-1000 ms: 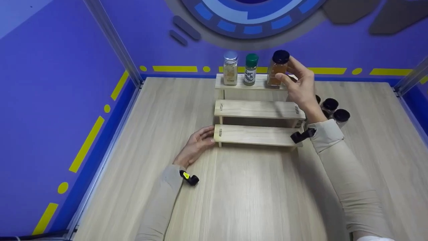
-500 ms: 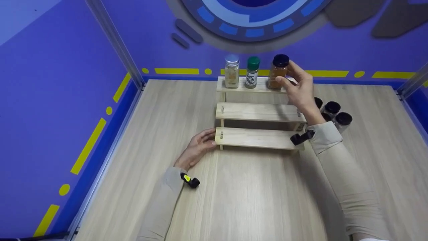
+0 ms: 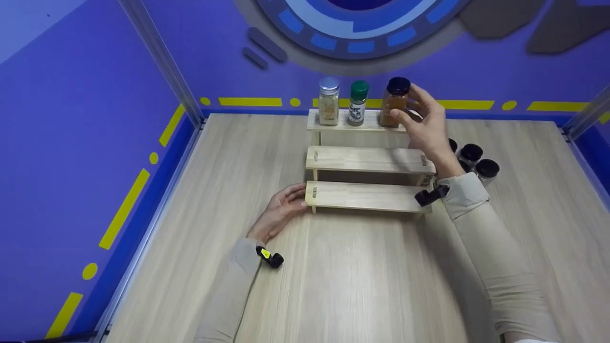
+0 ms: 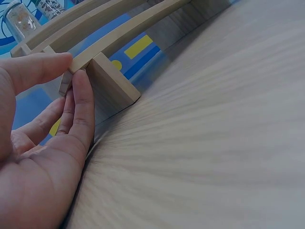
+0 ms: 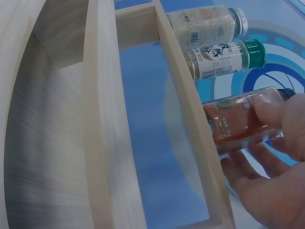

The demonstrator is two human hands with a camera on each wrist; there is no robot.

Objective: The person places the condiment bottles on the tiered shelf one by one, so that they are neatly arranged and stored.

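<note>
A three-tier pale wooden rack (image 3: 369, 159) stands on the table; the square-sided clear jar (image 3: 393, 102) of orange-brown powder, black-capped, is upright on its top shelf. Its pale lettering is too small to read. The clear silver-capped jar (image 5: 202, 25) shows a barcode; the slimmer green-capped jar (image 5: 220, 60), dark Chinese characters. The right hand (image 3: 429, 126) holds the powder jar between thumb and fingers; the left hand (image 3: 279, 212) pinches the lowest shelf's left end.

The far wall (image 3: 217, 52) is purple-blue with a big ring (image 3: 362, 28) on it. Yellow bars (image 3: 250, 102) and dots (image 3: 153, 158) run low along it and the left wall (image 3: 71, 124). A grey post (image 3: 160, 59) stands where they meet. The bench (image 3: 228, 162) is pale wood.
</note>
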